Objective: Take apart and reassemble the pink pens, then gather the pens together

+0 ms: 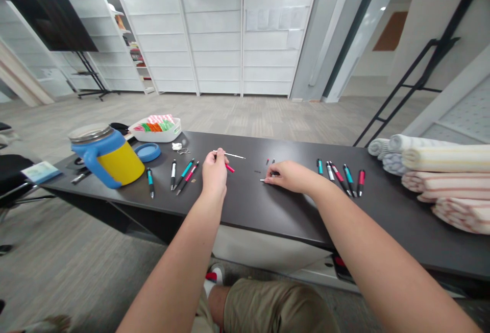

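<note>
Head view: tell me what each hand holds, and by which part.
The left hand pinches a thin white pen refill near one end. The right hand touches a small white piece; whether it holds it cannot be told.

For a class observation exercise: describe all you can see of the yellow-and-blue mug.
The mug has a glossy yellow body, a blue plastic collar and a blue handle pointing toward the near left, and a metal rim on top. It stands on the dark tabletop near its left end, beside a round blue lid.
</note>
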The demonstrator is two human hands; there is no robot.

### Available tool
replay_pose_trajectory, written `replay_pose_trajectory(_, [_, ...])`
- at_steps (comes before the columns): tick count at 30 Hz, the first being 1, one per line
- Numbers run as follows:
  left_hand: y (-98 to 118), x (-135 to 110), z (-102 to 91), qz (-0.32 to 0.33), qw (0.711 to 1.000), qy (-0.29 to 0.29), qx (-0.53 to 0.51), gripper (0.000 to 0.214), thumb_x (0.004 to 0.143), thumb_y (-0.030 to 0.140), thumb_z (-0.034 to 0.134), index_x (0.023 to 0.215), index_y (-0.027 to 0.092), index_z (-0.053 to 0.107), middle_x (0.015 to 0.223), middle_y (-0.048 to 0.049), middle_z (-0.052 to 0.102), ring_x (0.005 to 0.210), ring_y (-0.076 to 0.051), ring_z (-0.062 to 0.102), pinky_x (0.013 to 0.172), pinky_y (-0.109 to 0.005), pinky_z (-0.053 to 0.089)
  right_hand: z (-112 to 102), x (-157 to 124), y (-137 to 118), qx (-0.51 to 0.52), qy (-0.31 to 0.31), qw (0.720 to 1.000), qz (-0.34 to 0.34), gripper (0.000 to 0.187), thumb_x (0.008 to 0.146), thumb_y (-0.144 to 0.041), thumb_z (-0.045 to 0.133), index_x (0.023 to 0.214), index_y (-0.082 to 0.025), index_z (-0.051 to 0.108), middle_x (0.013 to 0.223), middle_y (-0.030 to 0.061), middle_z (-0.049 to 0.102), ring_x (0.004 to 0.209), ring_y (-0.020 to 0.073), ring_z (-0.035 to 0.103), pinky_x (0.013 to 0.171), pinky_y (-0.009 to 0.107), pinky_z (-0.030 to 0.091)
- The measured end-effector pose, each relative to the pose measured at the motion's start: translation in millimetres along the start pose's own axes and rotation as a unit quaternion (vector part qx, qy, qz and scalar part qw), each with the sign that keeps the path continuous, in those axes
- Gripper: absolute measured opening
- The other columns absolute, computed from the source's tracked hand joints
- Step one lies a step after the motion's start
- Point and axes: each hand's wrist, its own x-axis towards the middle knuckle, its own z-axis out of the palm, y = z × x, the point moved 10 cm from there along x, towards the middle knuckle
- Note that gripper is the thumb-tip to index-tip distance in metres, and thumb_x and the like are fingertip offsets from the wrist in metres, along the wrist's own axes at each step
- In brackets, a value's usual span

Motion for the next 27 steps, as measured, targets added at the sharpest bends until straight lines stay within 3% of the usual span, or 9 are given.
replay_pose_trajectory(9, [1,-1,1.2,-0.003,1.000,-0.006,0.000,0.040,0.093,0.056,0.066,0.080,0.020,0.055,0.068,0.0023,0.057,0.048,-0.008,0.045,0.045,-0.020,0.036,-10,1,19,-0.022,0.040,0.998,0.051,0.023,0.096,-0.043,0.065,0.098,-0.023,0.077,0.086,0.0035,0.075,0.076,0.0179,0.064,0.065,0.027,0.037])
replay_pose_trajectory(14, [1,-1,1.8,-0.003,1.000,-0.010,0.002,0.041,0.093,0.056,0.066,0.079,0.020,0.055,0.067,0.0027,0.056,0.047,-0.007,0.044,0.045,-0.020,0.037,-11,0,25,-0.028,0.030,0.997,0.058,0.022,0.091,-0.043,0.073,0.101,-0.024,0.078,0.086,0.0026,0.075,0.077,0.0179,0.064,0.065,0.026,0.037])
replay_pose_trajectory(18, [2,-1,2.3,-0.003,1.000,-0.011,0.003,0.040,0.093,0.056,0.065,0.079,0.019,0.055,0.067,0.0028,0.056,0.047,-0.007,0.044,0.045,-0.020,0.036,-13,-1,31,-0.043,0.025,0.997,0.057,0.018,0.093,-0.039,0.069,0.094,-0.024,0.079,0.079,0.0021,0.073,0.070,0.0168,0.062,0.063,0.027,0.036])
replay_pose_trajectory(24, [2,-1,3.8,-0.004,1.000,-0.018,0.001,0.039,0.093,0.054,0.066,0.079,0.019,0.055,0.067,0.0031,0.056,0.046,-0.007,0.044,0.045,-0.020,0.036,-16,-2,32,-0.021,0.047,0.997,0.056,0.019,0.089,-0.038,0.074,0.103,-0.025,0.077,0.087,0.0023,0.074,0.081,0.0183,0.065,0.069,0.026,0.040])
replay_pose_trajectory(27, [0,-1,3.7,-0.005,1.000,-0.020,-0.003,0.037,0.093,0.053,0.066,0.082,0.019,0.057,0.067,0.0036,0.055,0.046,-0.007,0.043,0.045,-0.020,0.036,-13,0,30,-0.009,0.044,0.998,0.042,0.014,0.091,-0.036,0.070,0.097,-0.026,0.078,0.086,0.0016,0.074,0.081,0.0177,0.066,0.070,0.025,0.041])
